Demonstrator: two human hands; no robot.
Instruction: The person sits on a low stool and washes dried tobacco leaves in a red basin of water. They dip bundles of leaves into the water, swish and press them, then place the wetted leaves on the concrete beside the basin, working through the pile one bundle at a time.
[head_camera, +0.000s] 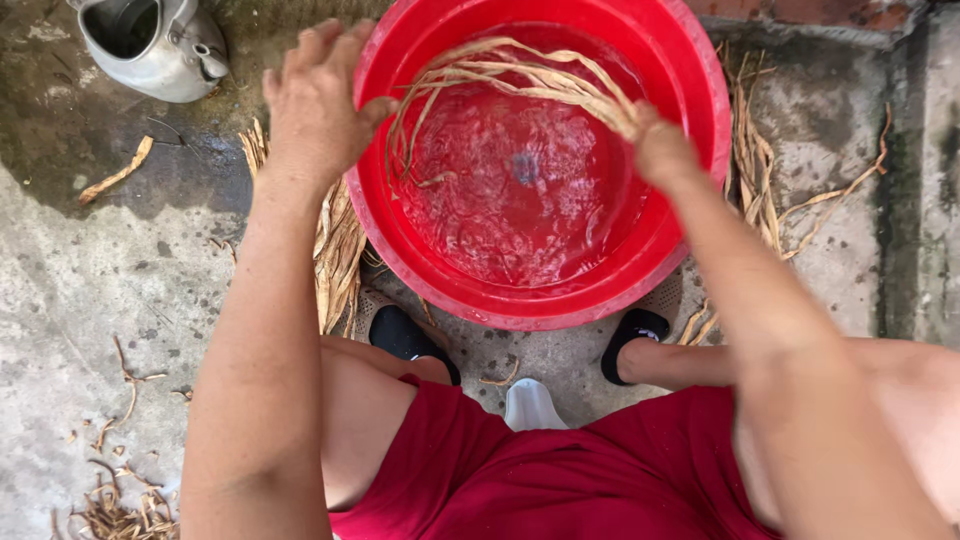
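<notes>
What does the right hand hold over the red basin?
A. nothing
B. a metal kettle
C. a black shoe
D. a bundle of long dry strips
D: the right hand grips a bundle of long dry strips that curves over the water in the red basin, while the left hand rests on the rim.

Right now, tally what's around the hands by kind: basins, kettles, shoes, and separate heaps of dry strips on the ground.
Red basin: 1
Metal kettle: 1
Black shoes: 2
Bundle of dry strips held in right hand: 1
Heaps of dry strips on the ground: 3
Total: 8
Left hand rests on the basin's rim.
</notes>
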